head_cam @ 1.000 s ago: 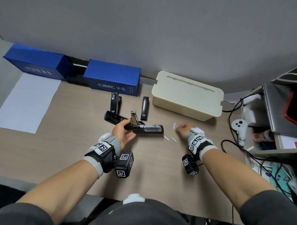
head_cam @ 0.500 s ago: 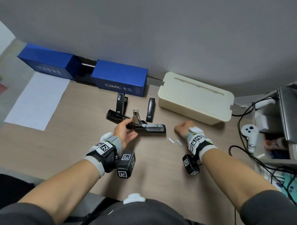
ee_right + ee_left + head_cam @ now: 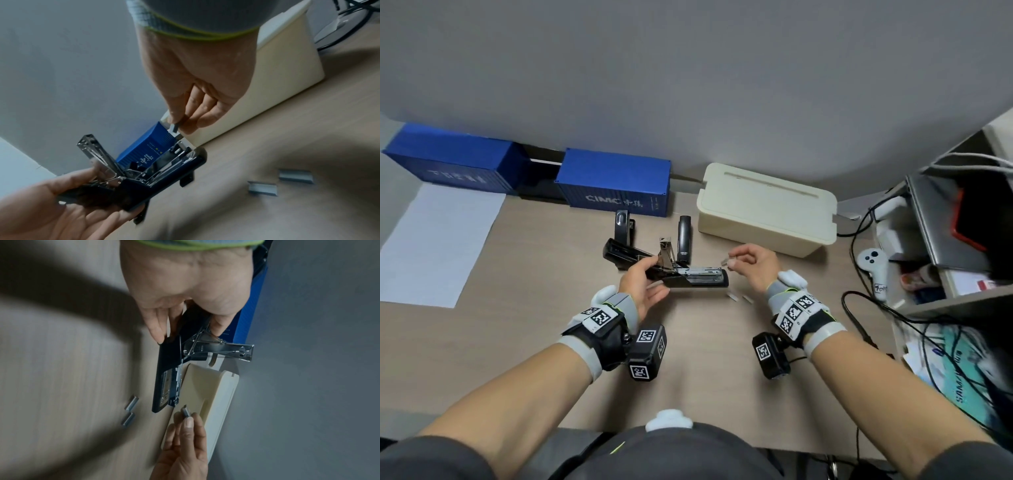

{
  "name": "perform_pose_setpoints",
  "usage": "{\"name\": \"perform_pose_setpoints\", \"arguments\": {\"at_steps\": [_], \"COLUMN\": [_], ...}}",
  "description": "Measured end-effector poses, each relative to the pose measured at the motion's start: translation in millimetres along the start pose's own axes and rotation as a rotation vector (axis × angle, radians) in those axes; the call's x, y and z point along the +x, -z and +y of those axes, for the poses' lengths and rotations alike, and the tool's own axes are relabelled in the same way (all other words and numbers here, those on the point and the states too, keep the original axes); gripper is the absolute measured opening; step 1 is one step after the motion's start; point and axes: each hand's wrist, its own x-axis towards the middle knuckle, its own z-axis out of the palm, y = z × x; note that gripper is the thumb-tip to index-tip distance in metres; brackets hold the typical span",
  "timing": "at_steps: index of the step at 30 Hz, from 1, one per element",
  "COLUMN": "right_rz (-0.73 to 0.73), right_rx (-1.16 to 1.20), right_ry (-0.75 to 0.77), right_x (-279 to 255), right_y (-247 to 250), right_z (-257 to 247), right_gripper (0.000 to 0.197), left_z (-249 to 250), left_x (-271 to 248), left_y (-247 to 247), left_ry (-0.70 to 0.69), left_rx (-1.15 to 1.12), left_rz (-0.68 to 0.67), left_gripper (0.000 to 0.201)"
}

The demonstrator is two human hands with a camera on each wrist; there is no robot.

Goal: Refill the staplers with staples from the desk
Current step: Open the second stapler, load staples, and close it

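Observation:
A black stapler (image 3: 690, 277) (image 3: 167, 382) (image 3: 164, 172) lies opened out, its metal arm (image 3: 665, 250) standing up and its staple channel bare. My left hand (image 3: 645, 284) (image 3: 185, 305) (image 3: 61, 203) grips its hinge end, lifted slightly off the desk. My right hand (image 3: 751, 263) (image 3: 185, 443) (image 3: 197, 81) pinches a short staple strip (image 3: 726, 263) (image 3: 186, 412) (image 3: 174, 129) just past the stapler's front tip. Two more staple strips (image 3: 739, 297) (image 3: 129, 410) (image 3: 277, 181) lie on the desk in front of the stapler. Two other black staplers (image 3: 623, 228) (image 3: 684, 238) stand behind.
A cream lidded box (image 3: 767, 209) sits behind my right hand. Blue container-shaped boxes (image 3: 616, 186) line the wall, and a white paper sheet (image 3: 431, 243) lies at left. A white controller (image 3: 875, 270), cables and a cluttered shelf (image 3: 955, 246) crowd the right edge.
My right hand has picked one staple strip off the desk and lifted it toward the stapler's front end. The left hand keeps its hold on the stapler.

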Motion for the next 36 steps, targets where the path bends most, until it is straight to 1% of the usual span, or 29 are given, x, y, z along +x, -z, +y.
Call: {"name": "perform_pose_setpoints", "arguments": {"at_steps": [3, 8, 11, 16, 27, 36], "right_rz": [-0.03, -0.065, -0.056, -0.018, 0.011, 0.009], "right_rx": [-0.029, -0.134, -0.17, -0.282, -0.293, -0.332], "right_ry": [0.049, 0.037, 0.046, 0.09, 0.091, 0.104], "right_x": [-4, -9, -11, -13, -14, -13], "right_y": [-7, -15, -16, -17, -14, -14], "right_z": [-7, -9, -13, -17, -16, -14], "right_gripper": [0.022, 0.017, 0.015, 0.011, 0.009, 0.011], "left_z": [2, 7, 9, 8, 9, 10], "left_x": [-6, -16, -19, -21, -21, -21], "left_y": [-2, -1, 1, 3, 1, 1], "left_ry": [0.0, -0.033, -0.039, -0.036, -0.042, -0.045], "left_rx": [0.001, 0.001, -0.001, 0.003, 0.0, 0.033], "left_rz": [-0.013, -0.042, -0.035, -0.033, -0.031, -0.037], "left_gripper": [0.049, 0.043, 0.042, 0.047, 0.049, 0.029]}}
